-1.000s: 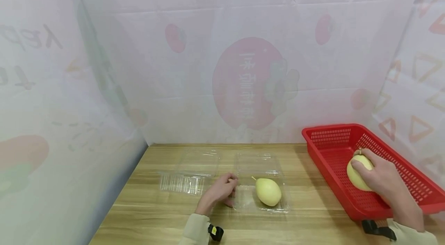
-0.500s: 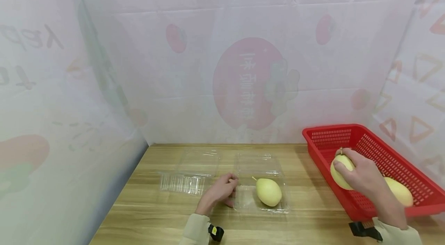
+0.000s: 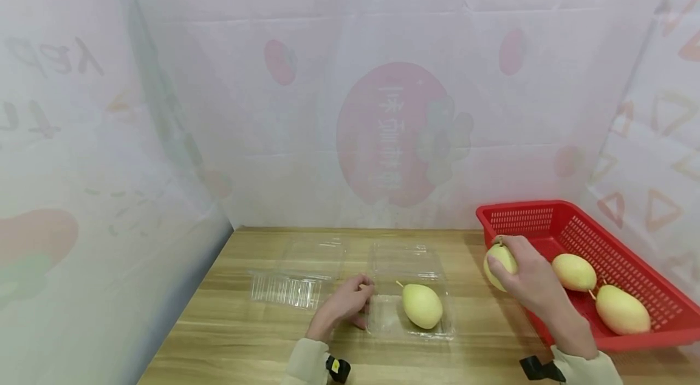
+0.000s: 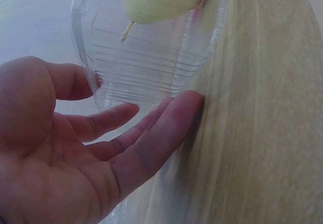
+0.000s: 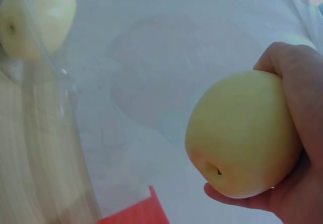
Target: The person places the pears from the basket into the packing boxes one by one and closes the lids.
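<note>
Holding a pear point(image 3: 499, 269) by the left rim of the basket point(image 3: 523, 220), the right hand point(image 3: 538, 288) has curled fingers; the left hand point(image 3: 344, 302), fingers loosely extended, touches a box point(image 3: 387, 315) containing a second pear point(image 3: 423, 306).

Glossy plastic container point(image 3: 385, 313), smooth pear point(image 5: 242, 130)

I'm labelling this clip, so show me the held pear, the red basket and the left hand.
Held pear point(image 5: 242, 130), right wrist view: middle of its flank.
Red basket point(image 3: 522, 221), head view: its far wall.
Left hand point(image 3: 343, 302), head view: back of the hand.
</note>
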